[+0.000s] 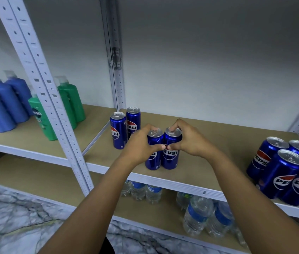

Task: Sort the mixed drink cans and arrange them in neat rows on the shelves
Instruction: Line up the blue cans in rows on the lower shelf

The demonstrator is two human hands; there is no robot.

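Two slim blue Pepsi cans stand side by side near the front edge of the tan shelf. My left hand grips the left can around its upper body. The right can is held by my right hand, fingers over its rim and thumb across the front. The two thumbs meet between the cans. Behind and to the left, two more slim Pepsi cans stand upright in a short row. A cluster of several wider Pepsi cans sits at the shelf's right end.
Blue shampoo bottles and green shampoo bottles fill the neighbouring shelf bay at left, past a white perforated upright. Water bottles stand on the lower shelf. Marbled floor shows below.
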